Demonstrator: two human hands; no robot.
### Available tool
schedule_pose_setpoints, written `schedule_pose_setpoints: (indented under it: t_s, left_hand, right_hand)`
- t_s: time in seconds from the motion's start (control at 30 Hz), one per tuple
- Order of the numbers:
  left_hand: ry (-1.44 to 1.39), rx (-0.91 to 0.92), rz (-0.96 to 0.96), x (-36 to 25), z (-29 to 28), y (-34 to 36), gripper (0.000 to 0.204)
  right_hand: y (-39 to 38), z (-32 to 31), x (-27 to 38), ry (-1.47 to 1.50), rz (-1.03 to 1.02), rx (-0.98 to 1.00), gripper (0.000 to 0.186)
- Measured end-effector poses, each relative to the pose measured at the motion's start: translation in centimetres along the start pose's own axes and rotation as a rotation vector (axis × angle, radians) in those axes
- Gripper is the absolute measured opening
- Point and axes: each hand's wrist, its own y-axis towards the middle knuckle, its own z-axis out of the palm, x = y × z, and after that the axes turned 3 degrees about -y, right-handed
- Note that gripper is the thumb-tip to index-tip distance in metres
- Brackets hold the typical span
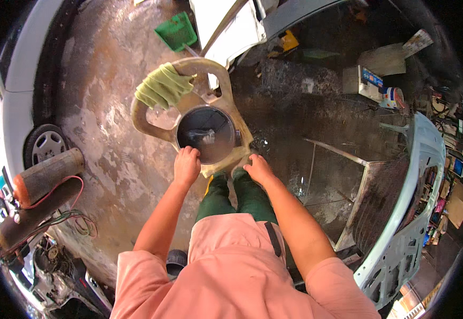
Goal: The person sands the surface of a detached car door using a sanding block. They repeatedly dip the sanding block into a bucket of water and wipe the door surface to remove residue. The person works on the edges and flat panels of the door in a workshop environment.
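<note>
A worn yellowish plastic chair (219, 74) stands before me, a folded green cloth (162, 85) draped over its back. On its seat is a dark round container (205, 130) with murky liquid inside. My left hand (188, 165) has its fingers curled on the container's near left rim. My right hand (258, 170) is at the chair's near right corner, fingers bent; what they grip, if anything, is unclear. My legs in green trousers (215, 196) and feet are just below the chair.
A white car (21, 69) and gas cylinders (48, 175) line the left. A green dustpan (175, 32) lies beyond the chair. A pale blue car door (396, 228), a metal frame (359, 191), boxes (367, 80) and clutter are on the right. Car parts (56, 271) sit lower left.
</note>
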Motion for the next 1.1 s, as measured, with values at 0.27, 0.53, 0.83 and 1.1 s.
schedule_pose_setpoints:
  t_s: [0.27,0.53,0.83,1.1]
  left_hand:
    - [0.187,0.108,-0.159,-0.2,7.3,5.2,0.025]
    - [0.195,0.128,-0.256,0.1,8.2,5.9,0.032]
    - [0.140,0.191,-0.340,0.4,8.5,4.9,0.033]
    - [0.126,0.305,-0.345,-0.1,6.9,5.5,0.036]
  right_hand:
    - [15.9,9.5,-7.1,0.163,0.083,-0.058,0.047]
    - [22.6,13.7,-8.7,0.406,0.155,-0.145,0.057]
    - [9.7,-7.4,4.4,0.721,-0.076,-0.130,0.035]
    - [13.0,0.5,13.7,-0.489,-0.519,0.030,0.015]
